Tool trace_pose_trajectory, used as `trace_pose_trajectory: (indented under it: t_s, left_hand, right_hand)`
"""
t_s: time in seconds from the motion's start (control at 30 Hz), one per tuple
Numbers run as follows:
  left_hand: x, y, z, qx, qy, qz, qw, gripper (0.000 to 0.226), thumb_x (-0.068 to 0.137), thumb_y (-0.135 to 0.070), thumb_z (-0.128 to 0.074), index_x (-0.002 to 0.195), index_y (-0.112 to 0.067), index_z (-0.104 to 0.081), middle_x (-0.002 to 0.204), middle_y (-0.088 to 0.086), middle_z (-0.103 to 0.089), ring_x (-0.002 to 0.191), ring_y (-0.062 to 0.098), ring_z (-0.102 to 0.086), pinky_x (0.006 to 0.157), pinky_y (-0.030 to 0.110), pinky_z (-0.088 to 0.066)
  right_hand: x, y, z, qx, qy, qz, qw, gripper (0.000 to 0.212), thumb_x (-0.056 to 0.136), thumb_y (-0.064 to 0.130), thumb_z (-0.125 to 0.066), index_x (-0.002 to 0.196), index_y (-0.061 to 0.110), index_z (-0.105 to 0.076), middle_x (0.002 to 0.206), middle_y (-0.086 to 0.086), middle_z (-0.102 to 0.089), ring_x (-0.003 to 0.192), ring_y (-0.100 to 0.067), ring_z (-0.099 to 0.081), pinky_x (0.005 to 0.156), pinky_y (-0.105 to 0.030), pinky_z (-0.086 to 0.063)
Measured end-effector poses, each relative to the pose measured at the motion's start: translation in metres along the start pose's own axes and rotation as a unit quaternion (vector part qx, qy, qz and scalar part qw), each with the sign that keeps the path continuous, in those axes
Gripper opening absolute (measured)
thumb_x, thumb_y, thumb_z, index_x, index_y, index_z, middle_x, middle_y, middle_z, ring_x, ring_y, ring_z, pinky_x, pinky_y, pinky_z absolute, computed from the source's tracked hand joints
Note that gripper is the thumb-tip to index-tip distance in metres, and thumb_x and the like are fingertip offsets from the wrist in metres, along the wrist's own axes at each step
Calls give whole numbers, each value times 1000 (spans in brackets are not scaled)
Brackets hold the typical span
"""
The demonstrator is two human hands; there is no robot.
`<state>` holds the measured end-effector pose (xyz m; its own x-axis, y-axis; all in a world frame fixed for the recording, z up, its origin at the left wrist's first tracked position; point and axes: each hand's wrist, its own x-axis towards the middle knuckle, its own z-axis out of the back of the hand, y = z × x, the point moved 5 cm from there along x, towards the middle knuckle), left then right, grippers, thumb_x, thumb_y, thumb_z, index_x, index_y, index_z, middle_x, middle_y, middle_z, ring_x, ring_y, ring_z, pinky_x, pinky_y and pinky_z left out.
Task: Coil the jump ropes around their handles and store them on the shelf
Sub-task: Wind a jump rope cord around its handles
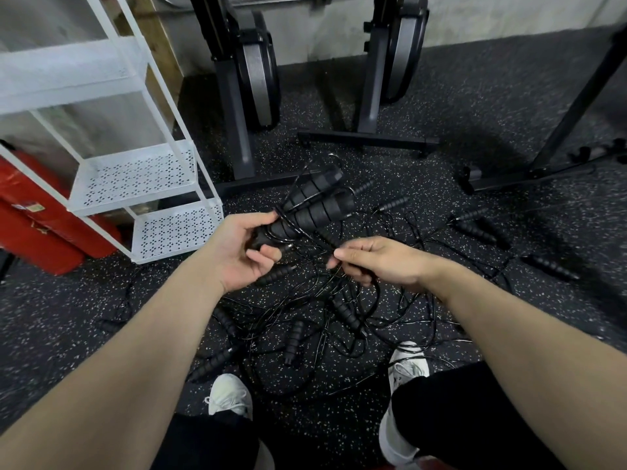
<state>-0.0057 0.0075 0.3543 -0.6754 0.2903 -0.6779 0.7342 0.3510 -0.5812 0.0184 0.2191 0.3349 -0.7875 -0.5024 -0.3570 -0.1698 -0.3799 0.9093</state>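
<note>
- Two ribbed black handles [315, 205] lie side by side in the left hand [242, 249], whose grip curls round their lower ends; black cord [291, 212] is looped over both handles, which point up and away from the palm.
- Right hand [376, 262], just right of that grip, pinches a strand of the same thin cord between thumb and fingers, so its grip is narrow and closed on the rope.
- Below both hands a tangled heap of jump ropes [325, 310] spreads over the speckled floor [68, 317], with loose handles [475, 228] scattered out to the right.
- Left of the left hand stands a white shelf [135, 178] with perforated trays; no rope shows on the visible trays.
- Beyond the held handles, black machine frames [366, 137] stand on the floor.
- Behind the shelf sits a red object [30, 215].
- White shoes [230, 395] stand nearest the viewer.
</note>
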Motion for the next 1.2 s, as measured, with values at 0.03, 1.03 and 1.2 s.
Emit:
trace_pose_trajectory:
  t_s: [0.03,1.03,1.2]
  left_hand:
    - [-1,1,-2,10,14,5,1000,12,76,-13,-63,88,-12,-59,77,4,-65,43,7,-36,31,9,-21]
    - [6,23,-18,542,-10,-38,839,25,88,-4,-75,104,-14,-60,116,17,-64,82,37,-76,62,47,-65]
    - [6,22,-17,533,-28,-50,844,25,91,-5,-71,106,-13,-53,116,17,-60,72,37,-73,53,37,-61]
  right_hand:
    - [-1,-2,2,-15,-13,-12,1000,37,90,58,-57,96,26,-73,63,10,-47,59,-11,-44,66,-26,-42]
    - [8,7,2,103,-108,-140,979,14,96,16,-67,97,3,-72,61,6,-52,47,-5,-36,41,-17,-26]
    - [10,13,-10,84,-103,-113,985,16,100,17,-60,99,4,-69,71,2,-55,49,-5,-39,43,-18,-31]
